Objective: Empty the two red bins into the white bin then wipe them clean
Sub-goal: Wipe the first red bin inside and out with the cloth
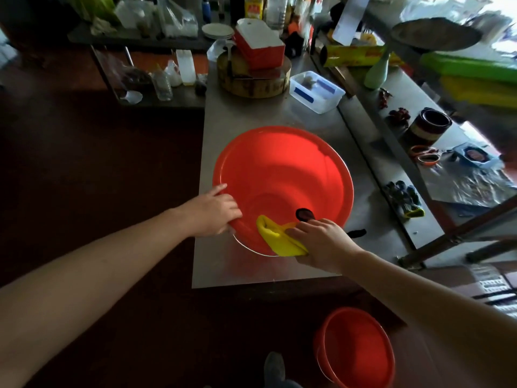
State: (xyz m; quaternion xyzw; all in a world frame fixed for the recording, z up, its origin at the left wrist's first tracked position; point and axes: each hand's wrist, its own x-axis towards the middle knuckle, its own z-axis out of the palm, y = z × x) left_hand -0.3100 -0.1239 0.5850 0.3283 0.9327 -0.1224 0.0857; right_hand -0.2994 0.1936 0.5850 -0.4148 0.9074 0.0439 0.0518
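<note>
A large red bin [282, 175] lies on the steel table [279, 116], its inside facing me. My left hand [214, 211] grips its near-left rim, thumb outside and fingers curled over the edge. My right hand [321, 242] holds a folded yellow cloth [277, 236] against the bin's near inner wall. A small dark object [304, 214] sits just above my right fingers. A second red bin [356, 348] stands on the floor below the table's near edge. No white bin is in view.
Behind the bin are a round wooden block [253, 79] with a red and white box [258, 46] on it, and a clear plastic tub [317, 91]. A raised shelf on the right carries gloves [404, 197], a dark cup [429, 127] and scissors [425, 155]. My shoe [275, 368] shows near the floor bin.
</note>
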